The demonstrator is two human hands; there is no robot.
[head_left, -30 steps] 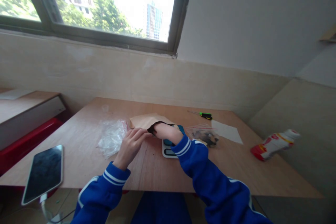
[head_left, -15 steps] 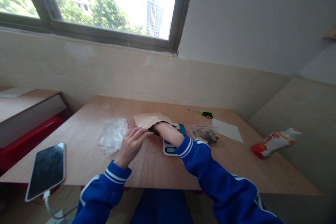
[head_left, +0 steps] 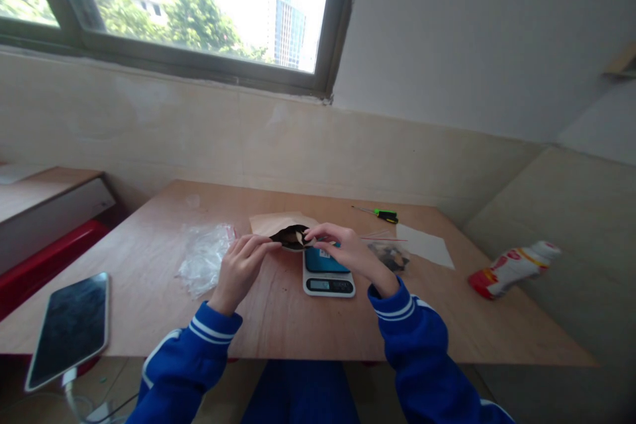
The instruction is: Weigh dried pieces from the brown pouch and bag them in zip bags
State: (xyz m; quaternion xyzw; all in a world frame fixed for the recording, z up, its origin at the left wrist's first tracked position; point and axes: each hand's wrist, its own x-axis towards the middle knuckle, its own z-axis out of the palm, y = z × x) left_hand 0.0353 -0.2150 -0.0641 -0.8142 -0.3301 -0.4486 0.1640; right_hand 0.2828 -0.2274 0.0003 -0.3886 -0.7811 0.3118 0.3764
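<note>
A brown paper bag (head_left: 278, 219) lies with its dark mouth towards me, behind and left of a kitchen scale (head_left: 328, 286). My left hand (head_left: 242, 268) pinches the left edge of the bag's mouth between thumb and fingers. My right hand (head_left: 345, 248) is at the right side of the mouth, above the scale's blue top, with thumb and fingers closed. By its fingertips shows a small pale piece (head_left: 299, 237); whether the fingers hold it or the rim is too small to be sure. The bag's contents are mostly hidden in shadow.
Clear plastic bags (head_left: 203, 262) lie to the left, a phone (head_left: 72, 321) on a cable nearer. To the right are a zip bag of dark pieces (head_left: 390, 256), a white paper sheet (head_left: 427, 246), a green-black screwdriver (head_left: 385, 215) and a red-white bottle (head_left: 514, 269).
My right hand has come out of the paper bag to its mouth, fingers closed. The scale's front and display now show. My left hand keeps its grip on the bag's edge.
</note>
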